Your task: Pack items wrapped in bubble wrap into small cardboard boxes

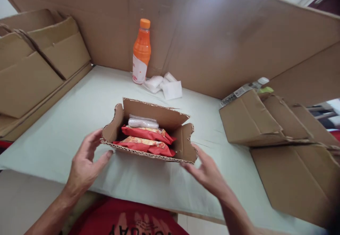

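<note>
A tall wall of brown corrugated cardboard stands behind a pale green table, smooth and matte. Flattened cartons lean in a stack at the left; more creased, folded cartons lie at the right. Near the table's front edge sits a small open box of raw-edged corrugated board, its flaps up and wavy-cut at the corners. Inside lie two glossy red packets, flat and crinkled, and behind them a clear plastic-wrapped roll. The left hand is open, fingers spread, thumb and fingertips at the box's left corner. The right hand is open too, fingertips touching the right front corner. Neither hand grips anything. At the wall stands an orange bottle with a rounded cap, beside white crumpled paper pieces.
</note>
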Action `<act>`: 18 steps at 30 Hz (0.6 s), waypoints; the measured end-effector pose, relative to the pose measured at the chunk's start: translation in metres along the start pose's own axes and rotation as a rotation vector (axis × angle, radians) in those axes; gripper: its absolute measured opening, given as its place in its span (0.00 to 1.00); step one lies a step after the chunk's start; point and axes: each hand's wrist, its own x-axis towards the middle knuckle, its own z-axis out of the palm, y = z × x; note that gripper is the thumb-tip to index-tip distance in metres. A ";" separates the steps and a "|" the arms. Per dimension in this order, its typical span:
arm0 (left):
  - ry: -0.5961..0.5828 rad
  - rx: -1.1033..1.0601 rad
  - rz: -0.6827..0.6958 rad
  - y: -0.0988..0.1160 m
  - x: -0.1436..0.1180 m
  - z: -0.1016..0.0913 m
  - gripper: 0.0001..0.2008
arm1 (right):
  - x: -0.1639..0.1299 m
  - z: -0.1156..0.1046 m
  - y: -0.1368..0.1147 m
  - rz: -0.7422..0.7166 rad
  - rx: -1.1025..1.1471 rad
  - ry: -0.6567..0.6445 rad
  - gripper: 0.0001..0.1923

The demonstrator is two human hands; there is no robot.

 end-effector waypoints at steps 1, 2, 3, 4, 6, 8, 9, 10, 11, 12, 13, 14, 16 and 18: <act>-0.055 -0.026 -0.085 -0.008 0.000 0.003 0.28 | -0.001 0.018 0.001 0.003 0.043 -0.035 0.25; -0.090 -0.047 -0.150 -0.013 0.002 0.006 0.27 | 0.002 0.033 0.000 0.003 0.079 -0.048 0.25; -0.108 -0.065 -0.195 -0.015 0.006 0.008 0.27 | 0.007 0.045 -0.003 0.005 0.108 -0.043 0.25; -0.115 -0.079 -0.222 -0.015 0.012 0.012 0.27 | 0.014 0.054 -0.006 0.016 0.128 -0.022 0.23; -0.113 -0.089 -0.230 -0.007 0.028 0.021 0.27 | 0.027 0.060 -0.010 0.064 0.145 0.043 0.19; -0.155 -0.099 -0.199 0.005 0.044 0.036 0.27 | 0.029 0.053 -0.009 0.126 0.137 0.106 0.16; -0.198 -0.116 -0.179 0.011 0.051 0.046 0.27 | 0.025 0.048 -0.005 0.163 0.122 0.141 0.15; -0.252 -0.144 -0.161 0.016 0.055 0.058 0.27 | 0.015 0.041 0.001 0.209 0.093 0.179 0.15; -0.321 -0.179 -0.151 0.019 0.056 0.071 0.27 | 0.002 0.033 0.009 0.262 0.057 0.217 0.16; -0.400 -0.214 -0.149 0.022 0.055 0.084 0.27 | -0.016 0.025 0.016 0.316 0.021 0.254 0.17; -0.477 -0.239 -0.151 0.023 0.053 0.097 0.28 | -0.035 0.017 0.024 0.360 -0.007 0.283 0.19; -0.550 -0.247 -0.151 0.024 0.049 0.109 0.27 | -0.057 0.011 0.031 0.390 -0.020 0.307 0.20; -0.667 -0.214 -0.111 0.024 0.040 0.128 0.25 | -0.098 0.000 0.042 0.420 -0.010 0.342 0.24; -0.727 -0.138 -0.007 0.022 0.035 0.141 0.21 | -0.128 -0.006 0.053 0.440 0.021 0.367 0.31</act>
